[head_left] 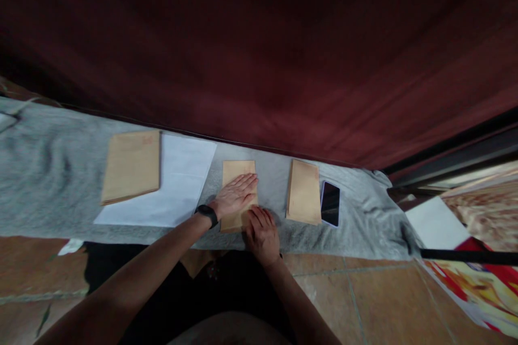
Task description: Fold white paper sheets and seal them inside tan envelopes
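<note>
A brown paper envelope [239,167] lies upright in front of me on a grey cloth. My left hand [237,194] rests flat across its middle, fingers stretched toward the right edge. At the envelope's lower right edge is my right hand [264,234], its fingers bent and close together against the paper; the thumb side is hard to make out. To the left, a stack of brown envelopes [133,166] with red print sits on a large white sheet [184,183]. Another, narrower pile of brown envelopes [304,192] lies to the right.
A phone [331,204] with a dark screen lies beside the right pile. The grey cloth [364,215] covers a long narrow surface, with a dark red panel [259,75] rising behind it. Tiled floor [380,296] shows below, and a red and yellow printed package [481,291] is at far right.
</note>
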